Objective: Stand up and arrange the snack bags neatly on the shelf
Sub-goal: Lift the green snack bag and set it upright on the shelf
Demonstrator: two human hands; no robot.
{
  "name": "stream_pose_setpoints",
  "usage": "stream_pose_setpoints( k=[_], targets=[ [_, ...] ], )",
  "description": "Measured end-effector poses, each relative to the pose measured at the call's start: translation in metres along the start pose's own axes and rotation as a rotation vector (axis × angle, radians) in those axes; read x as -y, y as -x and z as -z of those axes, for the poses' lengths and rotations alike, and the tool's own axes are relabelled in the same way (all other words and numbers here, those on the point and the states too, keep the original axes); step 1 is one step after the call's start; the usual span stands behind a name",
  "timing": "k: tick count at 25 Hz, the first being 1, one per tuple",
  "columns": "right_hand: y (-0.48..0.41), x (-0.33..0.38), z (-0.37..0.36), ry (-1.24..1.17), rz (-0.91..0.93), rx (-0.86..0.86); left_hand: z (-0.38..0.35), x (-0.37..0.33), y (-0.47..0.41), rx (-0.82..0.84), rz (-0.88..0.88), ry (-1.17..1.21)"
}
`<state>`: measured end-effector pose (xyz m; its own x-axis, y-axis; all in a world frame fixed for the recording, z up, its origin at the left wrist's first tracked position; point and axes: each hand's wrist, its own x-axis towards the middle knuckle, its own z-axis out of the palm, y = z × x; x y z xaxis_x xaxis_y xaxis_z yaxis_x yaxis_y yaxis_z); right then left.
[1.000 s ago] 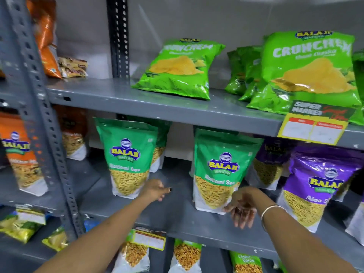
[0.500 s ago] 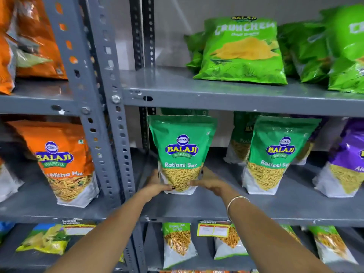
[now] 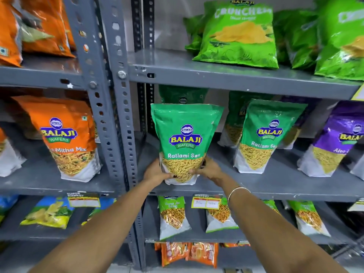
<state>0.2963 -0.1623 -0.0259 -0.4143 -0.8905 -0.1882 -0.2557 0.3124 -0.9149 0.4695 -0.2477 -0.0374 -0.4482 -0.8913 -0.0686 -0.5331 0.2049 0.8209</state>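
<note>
Ok, Ratlami Sev bag (image 3: 185, 142) upright on mid shelf (image 3: 275, 186) near front edge, long axis vertical, straight ahead btwn both hands: left hand (image 3: 155, 172) & right hand (image 3: 208, 169) each clasp its base, equally near.

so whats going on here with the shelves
A person is tidying snack bags on a grey metal shelf. Both hands are on one green Ratlami Sev bag: the left hand and the right hand hold its lower sides, and it stands upright near the shelf's front edge. Another green Ratlami Sev bag stands to its right, with a purple bag beyond that. An orange Mitha Mix bag stands in the next bay to the left.
</note>
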Motion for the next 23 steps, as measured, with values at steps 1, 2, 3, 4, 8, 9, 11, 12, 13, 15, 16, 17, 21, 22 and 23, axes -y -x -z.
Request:
stream_pose_setpoints(
  k=[1,2,3,4,8,9,11,12,13,15,16,17,21,22,23],
  targets=[
    [0.003,-0.001,0.000,-0.004,0.016,0.004,0.001,0.001,0.003,-0.011,0.006,0.008],
    [0.005,-0.002,-0.001,-0.008,0.026,0.006,0.001,0.001,0.006,-0.019,0.013,0.020],
    [0.008,-0.002,-0.002,-0.005,0.030,0.002,0.002,0.002,0.008,-0.023,0.021,0.018],
    [0.011,0.000,-0.003,0.005,0.026,-0.006,0.003,0.001,0.011,-0.027,0.023,0.008],
    [0.018,0.002,-0.006,0.055,-0.001,-0.022,0.004,-0.002,0.017,-0.025,0.014,-0.023],
    [0.018,0.002,-0.006,0.061,-0.003,-0.021,0.005,-0.001,0.018,-0.023,0.012,-0.021],
    [0.019,0.000,-0.006,0.072,0.002,-0.017,0.006,0.002,0.018,-0.018,0.014,-0.019],
    [0.020,0.000,-0.006,0.071,0.006,-0.015,0.006,0.003,0.018,-0.014,0.014,-0.016],
    [0.020,0.000,-0.006,0.073,0.011,-0.013,0.006,0.004,0.019,-0.009,0.015,-0.010],
    [0.022,0.001,-0.006,0.075,0.018,-0.013,0.005,0.003,0.020,-0.003,0.017,0.003],
    [0.022,0.001,-0.006,0.073,0.018,-0.014,0.005,0.003,0.021,-0.005,0.015,0.006],
    [0.022,0.002,-0.006,0.070,0.015,-0.012,0.004,0.003,0.021,-0.004,0.016,0.005],
    [0.018,-0.001,-0.005,0.052,0.010,0.025,0.005,0.004,0.021,0.052,0.025,-0.009],
    [0.018,-0.001,-0.003,0.048,0.015,0.049,0.004,0.005,0.023,0.051,0.014,-0.030],
    [0.018,-0.002,-0.001,0.054,0.008,0.063,0.004,0.007,0.026,0.005,-0.014,-0.081]
  ],
)
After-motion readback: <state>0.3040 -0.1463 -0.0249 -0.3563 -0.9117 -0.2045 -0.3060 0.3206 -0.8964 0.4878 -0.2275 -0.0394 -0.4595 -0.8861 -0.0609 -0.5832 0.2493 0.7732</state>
